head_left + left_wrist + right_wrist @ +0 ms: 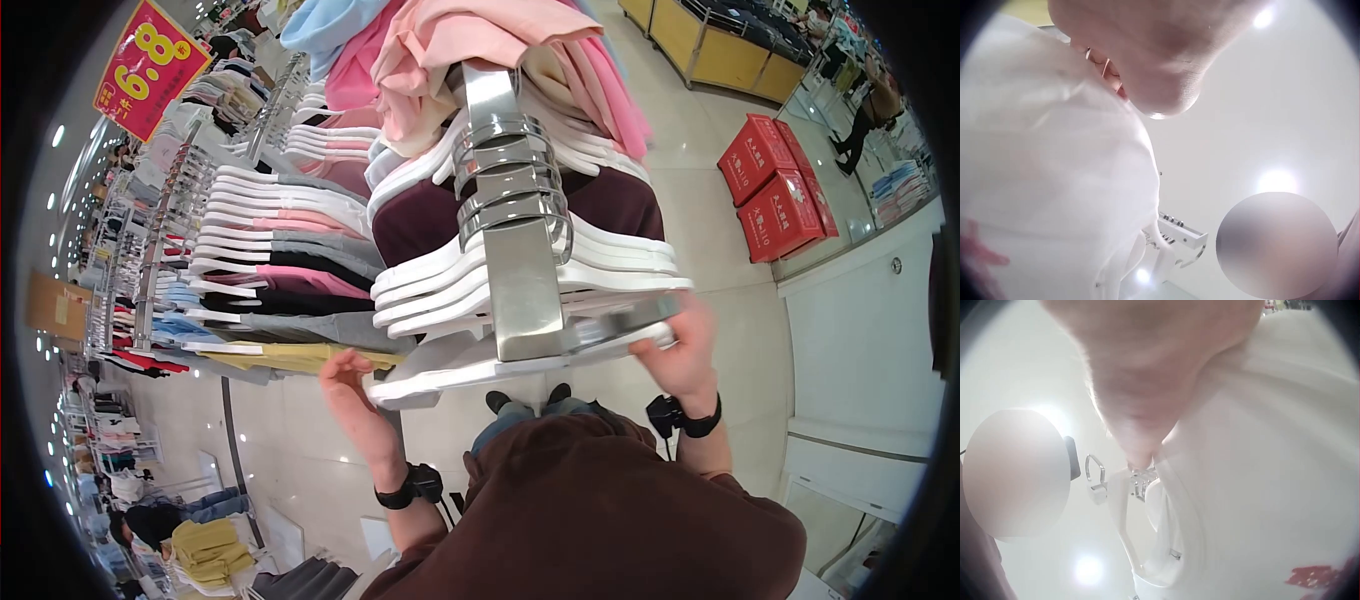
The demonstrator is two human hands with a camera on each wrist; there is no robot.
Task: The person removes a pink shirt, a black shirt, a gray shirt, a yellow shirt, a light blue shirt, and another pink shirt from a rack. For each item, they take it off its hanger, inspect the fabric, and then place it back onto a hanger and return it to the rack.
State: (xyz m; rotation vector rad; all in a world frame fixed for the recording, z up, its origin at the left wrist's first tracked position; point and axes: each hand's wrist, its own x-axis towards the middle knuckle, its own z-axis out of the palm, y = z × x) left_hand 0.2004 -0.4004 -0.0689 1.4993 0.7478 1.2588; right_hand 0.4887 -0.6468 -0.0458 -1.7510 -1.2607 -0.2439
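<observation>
The front hanger point(480, 375), white and lying roughly level, sits at the near end of the metal rail point(520, 290), the foremost of the white hangers point(470, 275) hooked along it. The right hand point(685, 345) holds the front hanger's right tip, fingers curled round it, though the hand is blurred in the head view. The left hand point(345, 380) is up at the hanger's left tip and touches it with bent fingers; I cannot tell whether they close round the tip or only rest against it. In both wrist views a white garment point(1054, 175) fills much of the frame just beside the palm, and the right wrist view also shows a white hanger shoulder and small metal hooks under the hand. Behind the front hanger, a maroon garment point(425, 215) hangs from the next hangers, and the steel hooks point(510, 170) stack up along the rail's middle. Pink tops point(470, 40) are heaped over the rail's far end, with a pale blue one point(325, 25) at their left. To the left of the rail, a second rack point(270, 260) carries grey, black, pink and yellow clothes on white hangers, and a red price sign point(148, 65) hangs above it. Two red boxes point(780, 190) stand on the shiny floor point(720, 300) well to the right. The person wears a brown top point(610, 510) and a black strap on each wrist
</observation>
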